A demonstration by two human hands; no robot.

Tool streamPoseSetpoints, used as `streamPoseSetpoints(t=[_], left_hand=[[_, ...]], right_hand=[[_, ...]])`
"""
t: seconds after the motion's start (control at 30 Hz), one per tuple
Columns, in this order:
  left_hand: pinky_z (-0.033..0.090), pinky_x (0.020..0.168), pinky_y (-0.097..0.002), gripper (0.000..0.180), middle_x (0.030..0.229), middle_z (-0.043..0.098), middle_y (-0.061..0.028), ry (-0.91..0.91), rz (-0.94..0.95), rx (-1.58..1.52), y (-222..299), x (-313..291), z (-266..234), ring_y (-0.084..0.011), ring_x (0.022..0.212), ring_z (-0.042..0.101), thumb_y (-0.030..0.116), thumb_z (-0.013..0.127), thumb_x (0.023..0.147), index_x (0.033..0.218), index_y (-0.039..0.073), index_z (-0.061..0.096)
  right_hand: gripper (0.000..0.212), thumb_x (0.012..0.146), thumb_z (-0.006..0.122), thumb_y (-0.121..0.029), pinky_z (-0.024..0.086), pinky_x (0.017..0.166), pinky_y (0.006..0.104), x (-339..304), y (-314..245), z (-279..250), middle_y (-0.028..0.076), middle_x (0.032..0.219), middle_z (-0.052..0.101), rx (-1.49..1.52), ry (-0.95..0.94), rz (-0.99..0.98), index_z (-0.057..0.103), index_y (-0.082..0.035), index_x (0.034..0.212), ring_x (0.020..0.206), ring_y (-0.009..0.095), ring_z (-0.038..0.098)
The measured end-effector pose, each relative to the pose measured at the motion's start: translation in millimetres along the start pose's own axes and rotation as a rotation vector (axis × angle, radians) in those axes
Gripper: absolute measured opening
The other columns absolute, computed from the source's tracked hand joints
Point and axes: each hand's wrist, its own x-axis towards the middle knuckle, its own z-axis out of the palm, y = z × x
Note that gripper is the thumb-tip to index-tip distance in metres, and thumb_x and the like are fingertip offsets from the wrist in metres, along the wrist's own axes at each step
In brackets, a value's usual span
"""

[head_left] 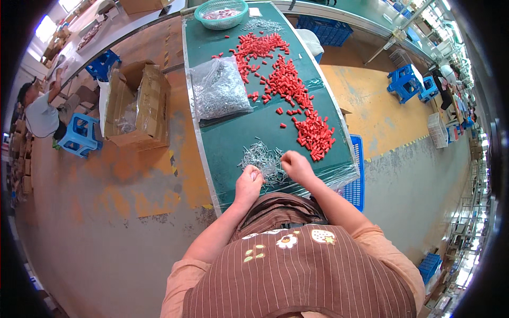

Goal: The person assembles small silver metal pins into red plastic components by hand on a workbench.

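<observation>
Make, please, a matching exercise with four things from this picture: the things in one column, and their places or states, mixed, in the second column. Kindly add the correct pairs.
Things
1. Plastic bag
2. Round basket
3. Red pieces
4. Left hand

Places or states
A. Loose, in heaps reaching down the right part of the table
B. At the near pile of silver pins
C. Lying along the table's left edge, full of small silvery parts
D. Light green, at the table's far end

Right pairs: 1-C, 2-D, 3-A, 4-B
</observation>
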Motion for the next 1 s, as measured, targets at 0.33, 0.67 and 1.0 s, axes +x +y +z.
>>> streamPoseSetpoints(t=[0.33,0.67,1.0], left_hand=[[0.041,0.054,-0.0251,0.01,0.059,0.056,-0.0024,0.095,0.028,0.158,11,1,-9,-0.0064,0.056,0.046,0.013,0.062,0.075,0.077,0.004,0.065],[0.046,0.056,-0.0312,0.009,0.064,0.061,-0.0118,0.106,0.036,0.168,11,6,-13,-0.0192,0.056,0.059,0.012,0.062,0.075,0.077,0.004,0.064],[0.047,0.058,-0.0328,0.014,0.065,0.062,-0.0133,0.109,-0.005,0.215,5,10,-14,-0.0222,0.059,0.06,0.015,0.062,0.074,0.078,0.002,0.064]], right_hand=[[0.012,0.075,0.059,-0.014,0.049,0.075,0.0417,45,-5,13,0.015,0.089,0.058,-0.51,-0.003,-0.024,0.058,-0.004,0.081,0.089,0.031,0.058],[0.015,0.076,0.055,-0.013,0.051,0.074,0.0393,59,-19,13,0.015,0.091,0.061,-0.715,-0.225,-0.016,0.063,-0.004,0.085,0.087,0.029,0.062],[0.019,0.072,0.063,-0.016,0.049,0.072,0.038,45,15,-3,0.018,0.08,0.065,0.028,-0.126,0.094,0.062,0.001,0.082,0.078,0.032,0.063]])
